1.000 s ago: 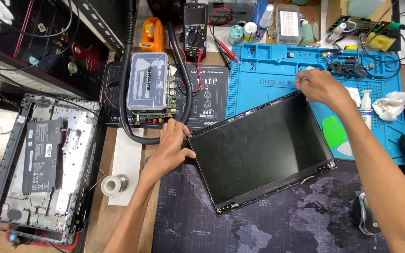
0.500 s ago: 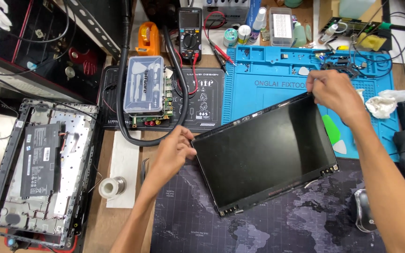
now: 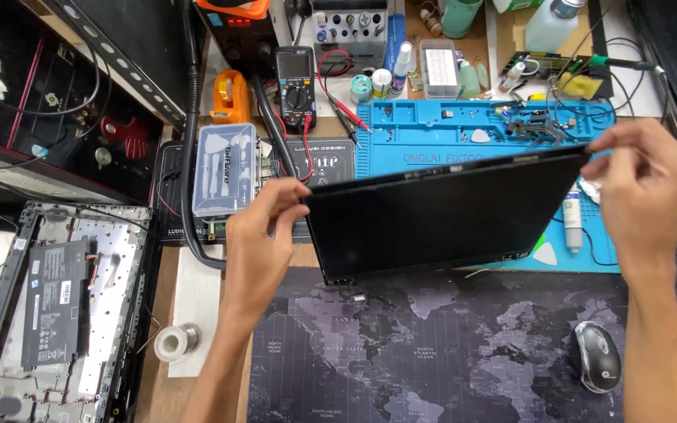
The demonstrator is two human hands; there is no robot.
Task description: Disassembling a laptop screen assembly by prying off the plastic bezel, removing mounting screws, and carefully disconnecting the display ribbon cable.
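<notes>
The panel point(image 3: 440, 211) could slip or flex from here: it is held only by pinches at its two upper corners, tilted up off the bench, with its lower edge resting near the border between the blue mat point(image 3: 464, 137) and the dark map mat point(image 3: 432, 352), so a loosened grip would probably let it drop or skid. The left hand point(image 3: 264, 235) has its fingers closed on the panel's upper left corner; the right hand point(image 3: 648, 188) has its fingertips closed on the upper right corner. A twist between the two hands could, I judge, strain the thin glass. Small parts and wires lie on the blue mat just behind the raised edge, and a white bottle point(image 3: 573, 219) stands beside the right side, so a swing that way could knock them. The panel itself is a thin, flat black rectangle, glossy and unlit, with small tabs at its lower edge and a thin wire trailing near the lower right corner. An opened laptop base point(image 3: 64, 305) lies well apart at the left.
</notes>
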